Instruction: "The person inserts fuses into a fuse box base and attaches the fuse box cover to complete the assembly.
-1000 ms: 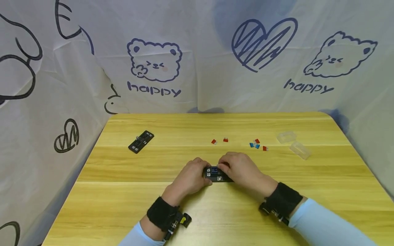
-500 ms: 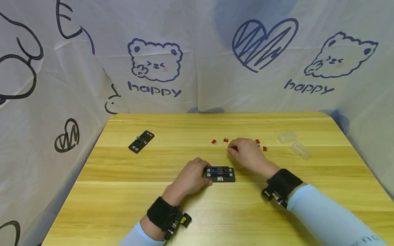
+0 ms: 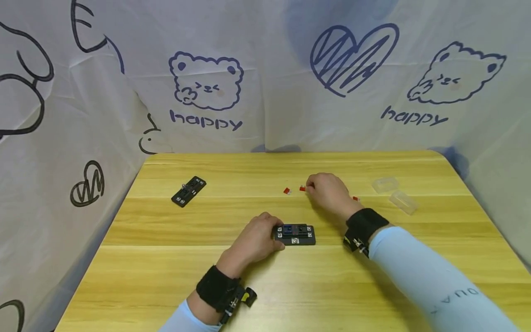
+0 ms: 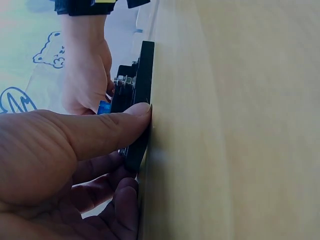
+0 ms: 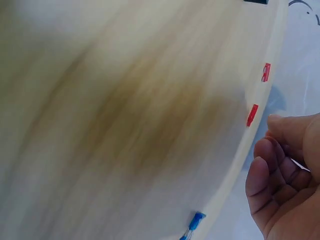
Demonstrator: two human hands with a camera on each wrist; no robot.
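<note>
From the head view, the left hand [image 3: 255, 237] has its thumb and fingers clamped on the left end of a black block [image 3: 304, 240], which lies on the wooden table [image 3: 166, 276] and runs out rightward from those fingertips, a dark blue insert [image 3: 288, 229] sitting on it just beside them. Over to the right hand [image 3: 329, 193], out past the block: fingers bent, tips right beside a red piece [image 3: 302, 188]! A second red piece [image 3: 287, 190] lies a little farther left of those tips, and a third [image 3: 356, 198] peeks out behind the hand, while two clear covers [image 3: 385, 184] lie well off to its right. Far left, beyond the left fingers, sits another black block [image 3: 188, 191]. To the left wrist view: the thumb presses one edge of the block, the fingers tucked round the far side, a bright blue bit [image 4: 104, 107] showing just past the thumb. And the right wrist view: the right fingers are loosely curled, tips near one another, the two red pieces on the table just ahead of them, a blue piece [image 5: 198, 219] beside the lower fingers.
</note>
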